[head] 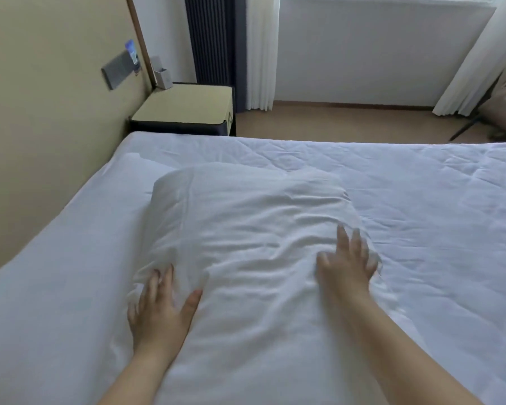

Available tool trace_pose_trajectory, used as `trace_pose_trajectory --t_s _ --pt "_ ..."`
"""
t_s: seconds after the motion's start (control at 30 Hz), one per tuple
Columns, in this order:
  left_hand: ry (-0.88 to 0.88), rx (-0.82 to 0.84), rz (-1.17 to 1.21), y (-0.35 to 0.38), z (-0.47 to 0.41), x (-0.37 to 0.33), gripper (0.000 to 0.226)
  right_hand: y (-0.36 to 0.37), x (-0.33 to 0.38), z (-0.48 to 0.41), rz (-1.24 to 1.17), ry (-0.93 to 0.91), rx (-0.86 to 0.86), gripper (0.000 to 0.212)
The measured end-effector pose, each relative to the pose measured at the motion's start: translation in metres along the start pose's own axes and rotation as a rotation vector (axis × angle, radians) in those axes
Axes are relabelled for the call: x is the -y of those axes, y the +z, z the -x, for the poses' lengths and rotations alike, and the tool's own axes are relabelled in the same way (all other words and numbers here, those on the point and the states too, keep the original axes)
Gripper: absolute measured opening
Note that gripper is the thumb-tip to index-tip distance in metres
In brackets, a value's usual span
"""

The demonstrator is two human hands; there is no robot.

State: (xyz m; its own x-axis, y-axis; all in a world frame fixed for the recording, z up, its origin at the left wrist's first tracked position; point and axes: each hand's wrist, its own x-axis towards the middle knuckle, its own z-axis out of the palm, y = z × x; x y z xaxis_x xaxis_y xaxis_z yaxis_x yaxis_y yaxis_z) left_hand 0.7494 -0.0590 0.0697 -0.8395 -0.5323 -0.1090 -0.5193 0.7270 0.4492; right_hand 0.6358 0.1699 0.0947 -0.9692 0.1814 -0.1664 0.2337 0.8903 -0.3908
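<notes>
Wall point(41, 118): at the far left we see a beige panel running along the head of the bed.
Switch plate point(119, 71): grey, fixed on that panel, with a small blue-and-white card at its upper end.
Nightstand point(187, 108): pale top over a dark body, set against the panel just past the bed's far corner; a small open box point(162, 76) stands at its back.
Left hand point(158, 311): we find its grip open, fingers straight and thumb spread, lying flat on the near left corner of the pillow.
Pillow point(246, 229): white and creased, lying on the bed between our two hands, its long side reaching away from us.
Right hand point(346, 267): blurred, yet the grip reads as open, fingers fanned flat on the pillow's right edge.
Bed point(435, 200): white wrinkled sheet, stretching off to the right.
Curtain point(473, 59): white, hanging at the far right by the window.
</notes>
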Motion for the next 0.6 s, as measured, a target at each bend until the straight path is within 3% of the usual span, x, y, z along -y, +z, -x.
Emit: trace_pose_trajectory --t_s 0.07,0.13,0.17,0.23,0.33,0.5,0.6 --pt "-0.044 0.012 -0.045 0.004 -0.001 -0.001 0.115 0.013 0.043 0.015 0.000 -0.305 -0.030 0.072" --pt "-0.082 0.022 -0.081 0.005 -0.003 -0.001 0.112 0.034 0.073 0.035 0.114 -0.561 0.073 0.087" --pt "-0.095 0.031 -0.095 0.007 -0.003 0.000 0.106 0.045 0.078 0.040 0.187 -0.611 0.144 0.082" --pt "-0.113 0.055 -0.110 0.010 -0.002 0.003 0.092 0.059 0.068 0.033 0.252 -0.549 0.230 0.072" --pt "-0.125 0.074 -0.127 0.013 0.001 0.005 0.071 0.046 0.015 0.007 0.294 -0.344 0.186 0.073" --pt "-0.121 0.055 -0.097 0.019 0.003 0.001 0.067 0.014 -0.085 -0.013 0.234 0.056 0.141 0.068" --pt "-0.125 0.095 -0.103 0.016 0.003 0.005 0.066 0.014 -0.085 -0.003 0.185 0.071 0.050 0.065"
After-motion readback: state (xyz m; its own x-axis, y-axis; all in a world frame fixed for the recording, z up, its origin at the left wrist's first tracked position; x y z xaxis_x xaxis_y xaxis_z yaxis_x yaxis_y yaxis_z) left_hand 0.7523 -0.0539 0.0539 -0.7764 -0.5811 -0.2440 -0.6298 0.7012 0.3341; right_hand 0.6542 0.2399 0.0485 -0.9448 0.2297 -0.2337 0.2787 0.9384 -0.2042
